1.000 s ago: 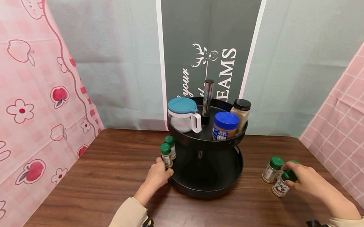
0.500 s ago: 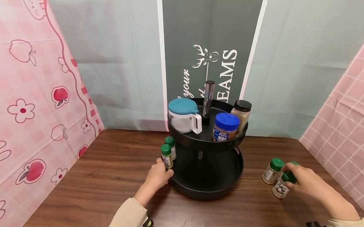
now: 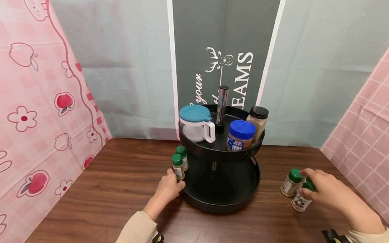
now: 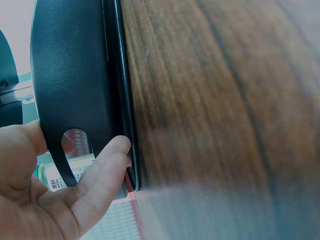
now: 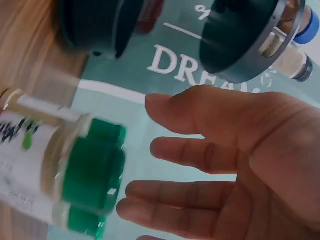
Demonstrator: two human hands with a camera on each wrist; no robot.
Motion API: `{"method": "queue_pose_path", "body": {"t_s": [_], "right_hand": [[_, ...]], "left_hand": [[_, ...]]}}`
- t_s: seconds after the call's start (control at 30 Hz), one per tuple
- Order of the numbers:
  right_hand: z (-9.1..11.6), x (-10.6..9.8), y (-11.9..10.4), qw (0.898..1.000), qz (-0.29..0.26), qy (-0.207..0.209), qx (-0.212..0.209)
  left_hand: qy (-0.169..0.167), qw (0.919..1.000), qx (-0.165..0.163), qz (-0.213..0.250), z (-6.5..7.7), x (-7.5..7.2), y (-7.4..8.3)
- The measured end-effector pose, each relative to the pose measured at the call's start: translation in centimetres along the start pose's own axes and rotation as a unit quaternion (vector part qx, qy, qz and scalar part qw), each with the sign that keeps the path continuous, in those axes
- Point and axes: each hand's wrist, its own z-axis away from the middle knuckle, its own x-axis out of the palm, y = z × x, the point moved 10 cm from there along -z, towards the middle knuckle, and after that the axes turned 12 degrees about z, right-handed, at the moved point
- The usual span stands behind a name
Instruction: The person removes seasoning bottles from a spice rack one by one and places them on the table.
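Observation:
A black two-tier turntable [image 3: 217, 208] stands on the table. My left hand [image 3: 168, 187] grips its lower tray at the left; in the left wrist view, the thumb lies at the rim and fingertips [image 4: 120, 145] reach the outer wall's foot beside a handle slot. Two green-lidded spice jars [image 3: 178, 168] stand in that tray just above the hand. On the right, my right hand [image 3: 327, 190] hovers over a group of green-lidded spice jars [image 3: 289, 184], partly hiding them. The right wrist view shows its fingers spread, apart from a spice jar's green lid [image 5: 92, 170].
The upper tray [image 3: 221, 154] bears a clear pitcher with a teal lid [image 3: 196, 121], a blue-lidded jar [image 3: 241, 136] and a black-lidded jar [image 3: 258, 123]. Fabric hangs behind; pink cloth [image 3: 37, 123] borders the left and pink tile pattern [image 3: 372, 147] the right.
My right hand has lifted slightly and eased off the jars' lids. The left hand and the turntable stay where they were.

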Motion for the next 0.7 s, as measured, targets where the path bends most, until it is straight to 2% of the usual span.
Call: {"method": "queue_pose_path", "body": {"t_s": [0.13,0.3,0.5,0.7], "right_hand": [[-0.7,-0.7,-1.4,1.000,-0.005,0.005,-0.011],[-1.9,-1.2,-3.6,0.999,-0.011,0.025,-0.044],[-3.4,0.0,-5.7,0.995,-0.054,-0.002,-0.080],[-4.4,1.9,-6.5,0.991,-0.101,-0.044,-0.074]], "left_hand": [[0.002,1.0000,0.002,0.003,0.0,-0.1,0.0],[0.005,0.9999,0.008,0.004,0.0,-0.2,0.1],[0.002,1.0000,0.005,0.006,0.0,-0.1,0.0],[0.004,1.0000,0.007,0.001,-0.1,-0.1,-0.1]]}}
